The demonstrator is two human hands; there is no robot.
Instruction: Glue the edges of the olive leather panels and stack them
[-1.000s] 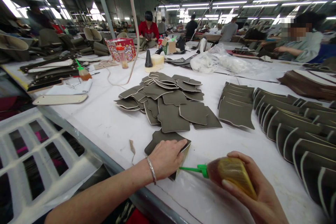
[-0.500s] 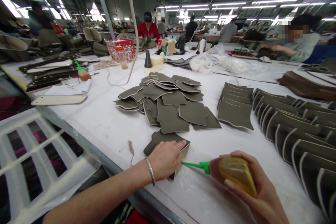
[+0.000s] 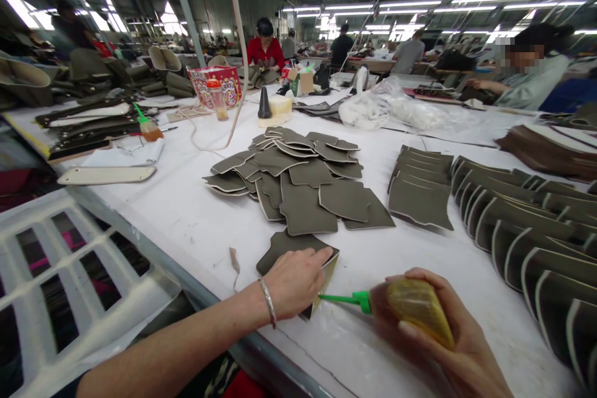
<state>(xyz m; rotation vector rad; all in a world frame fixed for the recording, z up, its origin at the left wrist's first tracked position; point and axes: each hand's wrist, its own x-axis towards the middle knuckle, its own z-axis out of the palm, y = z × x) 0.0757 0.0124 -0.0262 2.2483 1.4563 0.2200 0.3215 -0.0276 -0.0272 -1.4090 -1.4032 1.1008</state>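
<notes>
My left hand [image 3: 298, 283], with a bracelet on the wrist, holds a dark olive leather-like piece [image 3: 280, 250] at the table's near edge. Its index finger stretches toward the piece's right corner, while the other fingers curl over it and the thumb is hidden. A tan strip shows along the piece's right edge. My right hand [image 3: 459, 329] is wrapped round a squeeze bottle [image 3: 415, 311] of amber liquid, tilted on its side. The bottle's thin green nozzle points left, its tip at that tan edge just beside my left hand.
Beyond my hands lies a loose pile of similar pieces [image 3: 308, 199]. Overlapping rows of pieces [image 3: 527, 242] stand at the right. Another green-tipped bottle [image 3: 150, 129] and a pale strap [image 3: 107, 175] lie left. A white slotted rack [image 3: 93, 298] adjoins the table edge. Co-workers sit farther back.
The nozzle tip has slid slightly down and left along the tan edge, with my right hand moving along. My left hand stays nearly in place on the piece.
</notes>
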